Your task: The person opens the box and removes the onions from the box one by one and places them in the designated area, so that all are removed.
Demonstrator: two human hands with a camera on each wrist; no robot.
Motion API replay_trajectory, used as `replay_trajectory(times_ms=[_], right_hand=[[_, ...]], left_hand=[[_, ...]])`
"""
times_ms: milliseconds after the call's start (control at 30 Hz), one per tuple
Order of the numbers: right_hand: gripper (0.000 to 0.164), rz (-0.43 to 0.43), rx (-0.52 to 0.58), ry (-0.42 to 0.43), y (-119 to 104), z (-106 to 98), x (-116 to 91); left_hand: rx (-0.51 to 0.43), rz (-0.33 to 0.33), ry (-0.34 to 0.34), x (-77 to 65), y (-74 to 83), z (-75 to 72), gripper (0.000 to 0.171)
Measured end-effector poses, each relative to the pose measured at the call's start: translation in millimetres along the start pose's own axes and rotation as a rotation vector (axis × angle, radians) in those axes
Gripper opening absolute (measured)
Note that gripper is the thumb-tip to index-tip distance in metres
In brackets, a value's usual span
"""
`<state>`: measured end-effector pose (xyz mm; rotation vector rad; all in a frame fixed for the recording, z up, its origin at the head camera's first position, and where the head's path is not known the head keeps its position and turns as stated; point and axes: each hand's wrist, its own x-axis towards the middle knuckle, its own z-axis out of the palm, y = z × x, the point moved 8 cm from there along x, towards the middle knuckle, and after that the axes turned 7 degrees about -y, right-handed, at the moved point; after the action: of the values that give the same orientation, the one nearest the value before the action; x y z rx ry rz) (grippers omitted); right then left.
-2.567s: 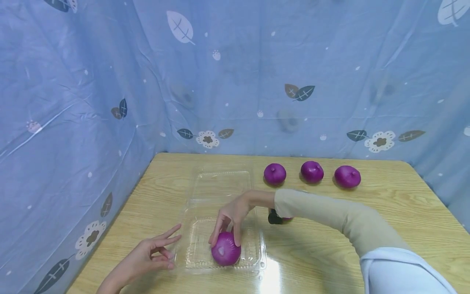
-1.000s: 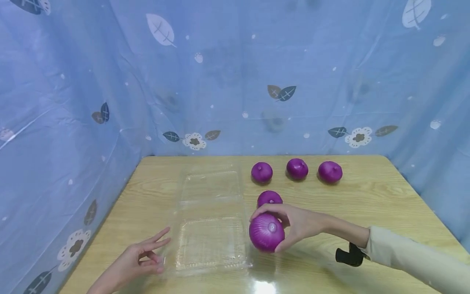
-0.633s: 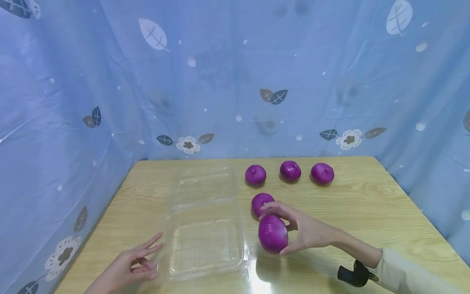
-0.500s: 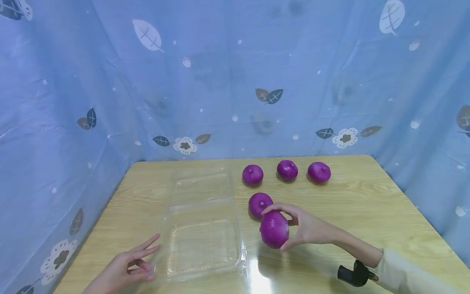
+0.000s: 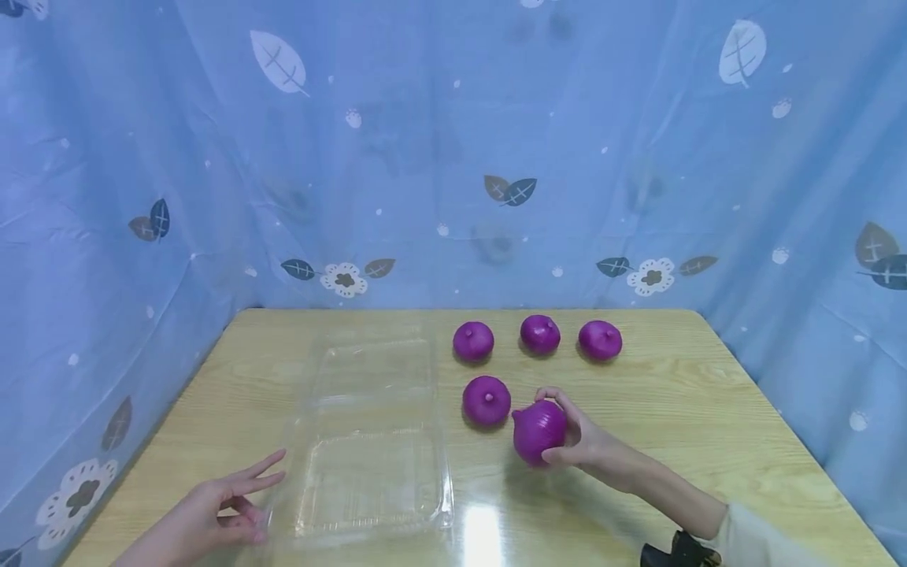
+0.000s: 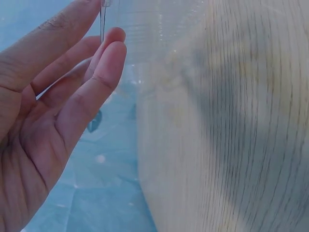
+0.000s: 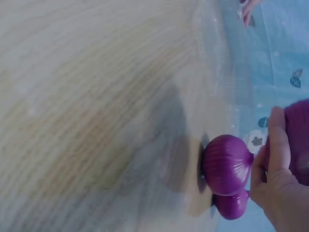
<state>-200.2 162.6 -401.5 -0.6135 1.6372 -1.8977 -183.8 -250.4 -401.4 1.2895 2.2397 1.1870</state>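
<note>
My right hand [image 5: 581, 441] grips a red onion [image 5: 540, 431], its pointed tip facing left. The onion is above the table, right of the container; in the right wrist view the held onion [image 7: 300, 140] is cut off by the frame's edge. Just left of it another red onion [image 5: 486, 400] sits on the table. My left hand [image 5: 220, 512] pinches the left edge of a clear plastic clamshell container [image 5: 368, 441], which lies opened flat with its lid toward the back. The pinched plastic edge [image 6: 103, 21] shows in the left wrist view.
Three more red onions [image 5: 473, 342], [image 5: 540, 335], [image 5: 600, 340] stand in a row near the back of the wooden table [image 5: 673, 409]. A blue patterned curtain [image 5: 439, 157] hangs behind and at both sides. A black wrist strap [image 5: 680, 550] is on the right forearm.
My right hand has lifted the onion out of the container's front half and carried it right, turning its tip leftward. The left hand keeps its pinch. The head view has shifted right.
</note>
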Motion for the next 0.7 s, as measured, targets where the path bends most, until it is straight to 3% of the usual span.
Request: replay_trajectory(times_ms=[167, 333, 400, 567, 700], right_hand=[[0.032, 0.05, 0.145, 0.068, 5.3, -1.5, -1.8], [0.035, 0.042, 0.137, 0.109, 10.1, -8.5, -6.4], [0.04, 0.044, 0.031, 0.145, 11.8, -16.1, -9.8], [0.056, 0.043, -0.356, 0.31, 3.9, -47.7, -12.3], [0.064, 0.023, -0.468, 0.403, -2.2, -69.5, -7.8]], left_hand=[[0.01, -0.083, 0.031, -4.5, -3.6, -0.7, 0.072], [-0.006, -0.091, 0.032, -6.1, -5.4, 4.5, 0.067], [-0.033, -0.092, 0.023, -7.3, -5.8, 7.8, 0.064], [-0.055, -0.148, 0.042, -7.1, -7.6, 4.7, 0.078], [-0.06, -0.199, 0.061, -6.2, -7.9, -2.1, 0.085]])
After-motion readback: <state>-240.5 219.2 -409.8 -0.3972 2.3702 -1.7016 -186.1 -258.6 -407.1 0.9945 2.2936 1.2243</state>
